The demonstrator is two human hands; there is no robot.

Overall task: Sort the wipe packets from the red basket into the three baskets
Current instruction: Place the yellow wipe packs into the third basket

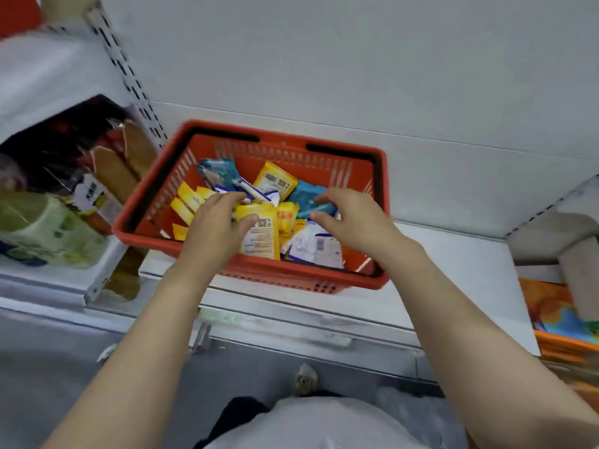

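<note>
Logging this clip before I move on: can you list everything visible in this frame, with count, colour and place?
red basket: one, red with black handles, on the white shelf, centre.
wipe packets: many, exact count unclear; yellow, blue and white, piled inside the red basket.
white shelf: one, white, under the red basket.
packaged goods: several, green, brown and dark, on the neighbouring shelf at left; blurred.
orange items: count unclear, orange and blue, at lower right.
left hand: one, in the basket, gripping a yellow packet.
right hand: one, over the blue packets, fingers loosely curled, holding nothing.
</note>
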